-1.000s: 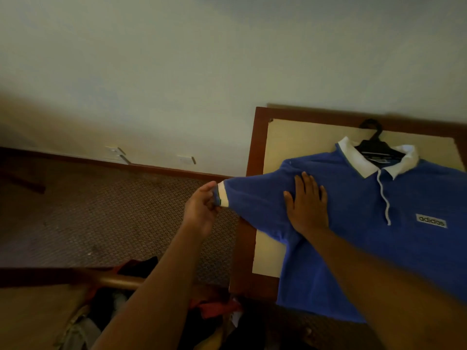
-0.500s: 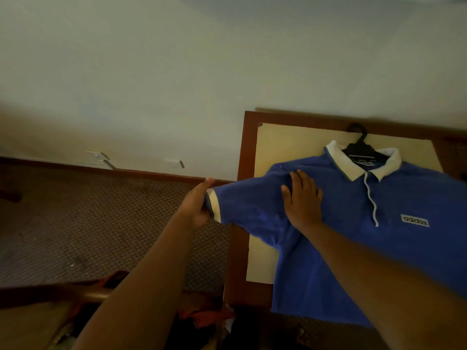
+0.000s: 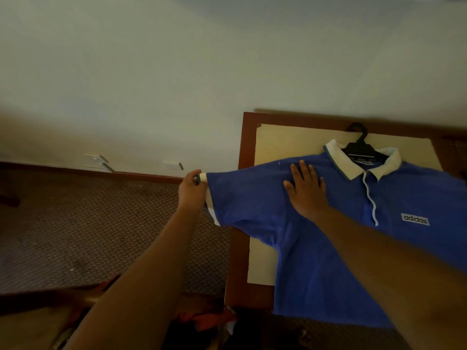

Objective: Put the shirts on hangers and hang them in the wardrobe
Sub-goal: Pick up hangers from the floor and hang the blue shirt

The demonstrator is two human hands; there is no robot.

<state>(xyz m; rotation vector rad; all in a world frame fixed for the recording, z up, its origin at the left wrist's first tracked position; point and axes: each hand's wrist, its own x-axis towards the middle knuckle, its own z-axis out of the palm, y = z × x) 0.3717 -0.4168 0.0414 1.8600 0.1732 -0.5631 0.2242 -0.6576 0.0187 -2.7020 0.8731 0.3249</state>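
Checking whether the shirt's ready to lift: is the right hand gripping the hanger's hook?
No, the right hand lies flat on the blue shirt, away from the hanger.

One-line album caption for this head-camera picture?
Left hand pinches the white-cuffed sleeve of a blue polo shirt on a black plastic hanger; right hand presses it flat.

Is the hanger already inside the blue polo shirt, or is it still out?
Inside: the black hanger sits in the white collar of the blue polo shirt, only its hook and neck showing.
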